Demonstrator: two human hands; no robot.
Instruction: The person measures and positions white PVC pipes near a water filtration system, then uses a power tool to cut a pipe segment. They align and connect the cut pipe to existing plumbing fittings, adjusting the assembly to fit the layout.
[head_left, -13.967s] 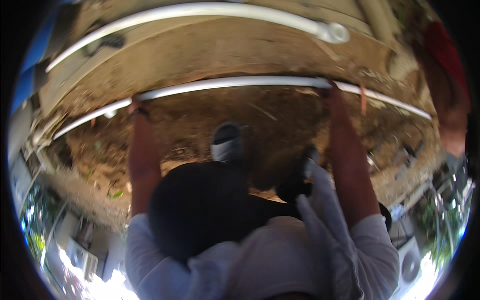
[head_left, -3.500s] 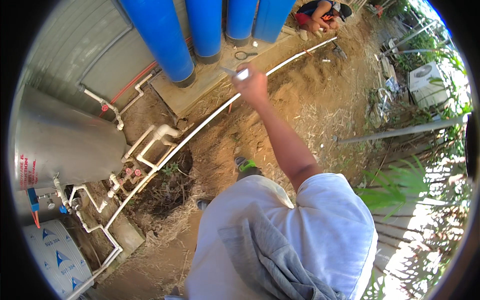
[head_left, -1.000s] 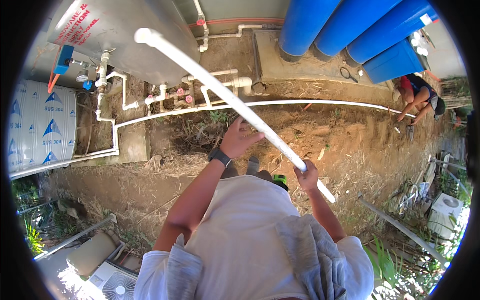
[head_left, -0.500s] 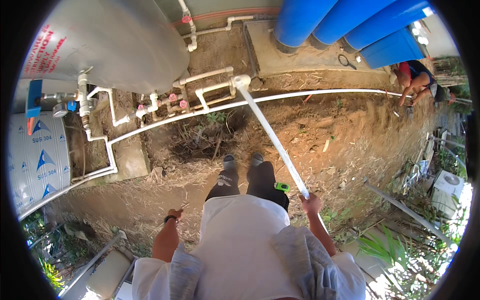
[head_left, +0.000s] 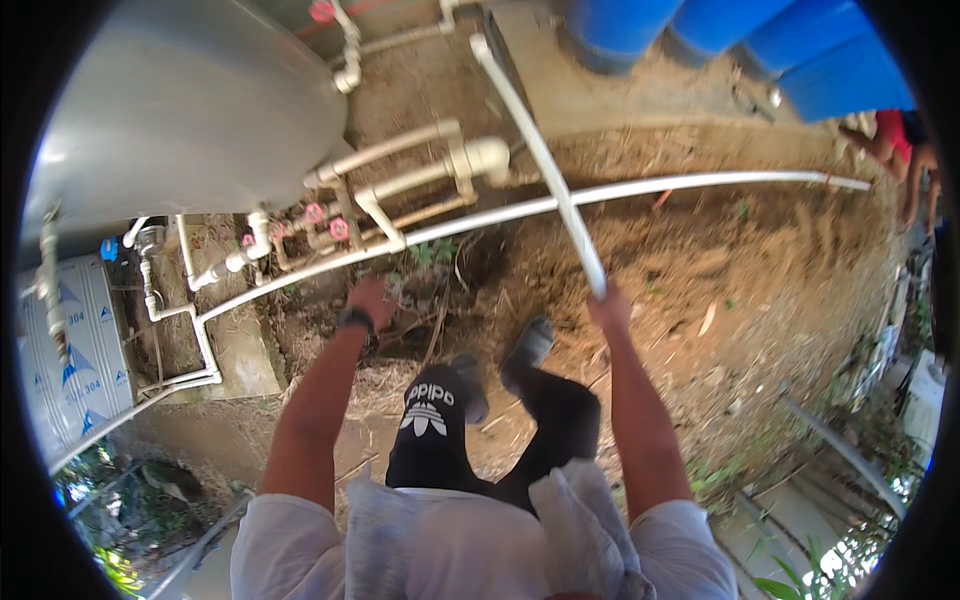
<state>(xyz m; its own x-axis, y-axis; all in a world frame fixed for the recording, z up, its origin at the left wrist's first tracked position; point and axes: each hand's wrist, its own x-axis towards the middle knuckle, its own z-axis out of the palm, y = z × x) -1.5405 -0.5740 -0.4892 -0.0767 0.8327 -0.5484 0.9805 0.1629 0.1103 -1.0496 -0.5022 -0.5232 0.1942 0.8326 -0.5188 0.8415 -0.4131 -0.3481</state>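
Site type: outdoor yard, plumbing area. Evidence: bare earthen ground (head_left: 770,290); large metal tank (head_left: 190,120); cream pipework (head_left: 410,180) with red valve handles (head_left: 339,230); blue cylinders (head_left: 620,25) standing on a concrete slab (head_left: 590,105); greenery (head_left: 122,574) at lower edges.

Tank (head_left: 180,130) sat far left, valves (head_left: 314,213) by its near side; cylinders (head_left: 710,40) stood upper right on a slab (head_left: 610,100)! Before them ran the long pipe (head_left: 690,184), the held pipe (head_left: 525,125) crossing it in view, right hand (head_left: 611,308) on its nearer part, left hand (head_left: 373,303) below the valves.

I see right hand (head_left: 611,308) at three o'clock gripping white pipe (head_left: 542,160), slanted toward eleven; left hand (head_left: 374,302) at nine.
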